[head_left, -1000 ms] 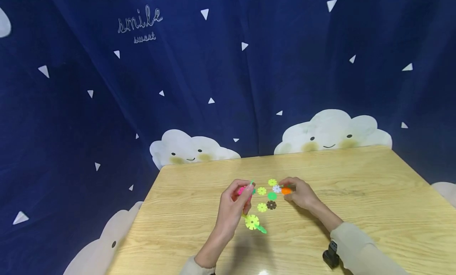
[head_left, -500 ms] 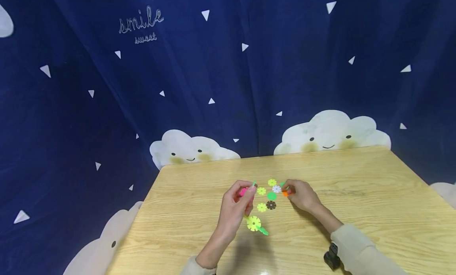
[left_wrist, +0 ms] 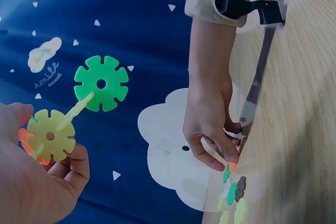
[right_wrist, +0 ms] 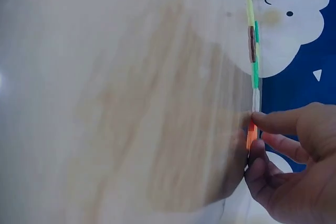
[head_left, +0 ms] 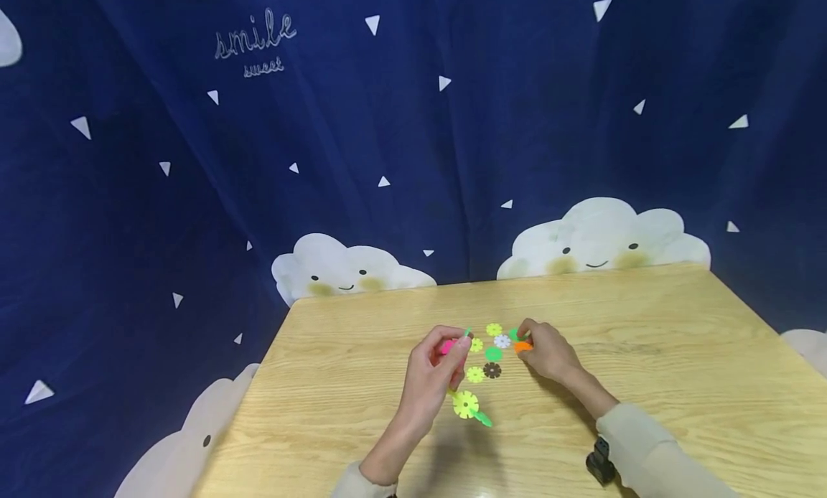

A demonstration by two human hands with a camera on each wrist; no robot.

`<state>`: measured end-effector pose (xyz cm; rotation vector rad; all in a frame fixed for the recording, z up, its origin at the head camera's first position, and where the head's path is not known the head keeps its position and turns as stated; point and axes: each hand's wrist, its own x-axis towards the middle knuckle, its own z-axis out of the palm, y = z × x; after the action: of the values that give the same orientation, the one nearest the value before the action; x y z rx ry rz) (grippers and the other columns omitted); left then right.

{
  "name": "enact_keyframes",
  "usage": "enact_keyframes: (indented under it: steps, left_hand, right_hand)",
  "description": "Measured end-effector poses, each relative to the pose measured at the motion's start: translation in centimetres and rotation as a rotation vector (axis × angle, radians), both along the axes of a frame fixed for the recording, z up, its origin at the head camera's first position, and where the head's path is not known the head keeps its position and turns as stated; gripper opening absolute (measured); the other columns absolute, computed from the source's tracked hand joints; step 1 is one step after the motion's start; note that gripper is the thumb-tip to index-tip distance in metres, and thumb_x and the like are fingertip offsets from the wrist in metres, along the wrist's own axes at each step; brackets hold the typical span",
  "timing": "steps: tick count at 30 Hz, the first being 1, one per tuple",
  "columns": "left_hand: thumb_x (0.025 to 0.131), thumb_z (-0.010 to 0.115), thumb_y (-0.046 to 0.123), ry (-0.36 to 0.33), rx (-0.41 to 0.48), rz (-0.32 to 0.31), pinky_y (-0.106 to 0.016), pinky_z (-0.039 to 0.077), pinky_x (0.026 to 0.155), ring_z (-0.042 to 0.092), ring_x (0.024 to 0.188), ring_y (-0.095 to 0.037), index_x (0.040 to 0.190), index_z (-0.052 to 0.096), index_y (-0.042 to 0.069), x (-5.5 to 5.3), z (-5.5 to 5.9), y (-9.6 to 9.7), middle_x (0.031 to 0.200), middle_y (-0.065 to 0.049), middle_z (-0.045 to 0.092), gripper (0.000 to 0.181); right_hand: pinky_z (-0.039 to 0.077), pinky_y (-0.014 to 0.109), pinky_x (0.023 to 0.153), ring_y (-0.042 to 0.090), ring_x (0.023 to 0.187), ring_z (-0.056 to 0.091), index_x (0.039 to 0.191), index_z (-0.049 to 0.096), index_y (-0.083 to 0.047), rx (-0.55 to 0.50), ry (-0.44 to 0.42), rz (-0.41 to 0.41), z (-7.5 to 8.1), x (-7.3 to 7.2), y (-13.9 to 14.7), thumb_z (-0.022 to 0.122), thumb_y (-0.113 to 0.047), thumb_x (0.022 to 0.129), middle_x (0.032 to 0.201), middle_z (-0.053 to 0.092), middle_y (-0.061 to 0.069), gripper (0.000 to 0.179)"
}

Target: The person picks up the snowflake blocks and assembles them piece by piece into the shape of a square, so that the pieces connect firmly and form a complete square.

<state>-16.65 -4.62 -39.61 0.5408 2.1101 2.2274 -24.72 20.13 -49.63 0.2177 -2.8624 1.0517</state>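
Observation:
My left hand [head_left: 429,379] grips a joined set of notched plastic discs above the table. A pink disc [head_left: 448,347] shows between its fingers; a yellow disc [head_left: 465,405] and a green disc [head_left: 483,417] stick out below. In the left wrist view the set's green disc [left_wrist: 113,95] stands out from a yellow one [left_wrist: 64,144], linked by a pale yellow disc seen nearly edge-on. On the tabletop my right hand [head_left: 553,353] pinches an orange notched disc [head_left: 522,346] between thumb and fingers. Beside its fingertips lies a loose green disc [head_left: 515,334].
Several loose discs lie flat between the hands, among them a white one [head_left: 502,341], a brown one [head_left: 492,370] and a yellow one [head_left: 494,329]. The wooden table [head_left: 646,340] ends at a dark blue curtain [head_left: 413,125]. A black wrist mount [head_left: 601,462] sits at the right sleeve.
My left hand has shifted slightly right with the joined discs. The right hand's fingers have drawn back right from the white disc, and the orange disc has moved slightly right.

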Motion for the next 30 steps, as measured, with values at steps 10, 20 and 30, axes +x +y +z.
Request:
enact_keyframes:
  steps: [10,20,30]
  left_hand:
    - [0.103,0.066,0.022,0.007,0.007,-0.033,-0.016,0.036,0.053,0.044,0.058,-0.009,0.119,0.066,-0.002,0.0,-0.2,0.6,0.077,-0.001,0.055,0.029]
    - [0.104,0.061,0.023,0.021,0.02,-0.076,-0.016,0.036,0.052,0.045,0.059,-0.008,0.117,0.067,-0.002,0.3,0.0,1.0,0.114,-0.007,0.067,0.029]
    - [0.104,0.061,0.023,0.029,-0.004,-0.08,-0.016,0.035,0.052,0.043,0.058,-0.008,0.119,0.066,-0.004,0.3,-0.1,1.2,0.105,-0.005,0.065,0.031]
  right_hand:
    - [0.043,0.029,0.065,0.02,0.079,0.049,0.101,0.073,0.001,-0.102,-0.006,0.065,0.5,1.0,0.9,0.08,0.008,0.082,0.087,0.059,0.007,0.021]
    - [0.053,0.028,0.066,0.015,0.07,0.066,0.095,0.075,-0.006,-0.167,0.018,0.129,1.2,2.0,0.8,0.075,0.004,0.089,0.079,0.072,0.001,0.012]
    - [0.057,0.03,0.053,0.031,0.064,0.067,0.106,0.07,-0.004,-0.489,0.071,0.122,4.5,3.7,-0.7,0.072,0.001,0.095,0.084,0.07,0.014,0.012]
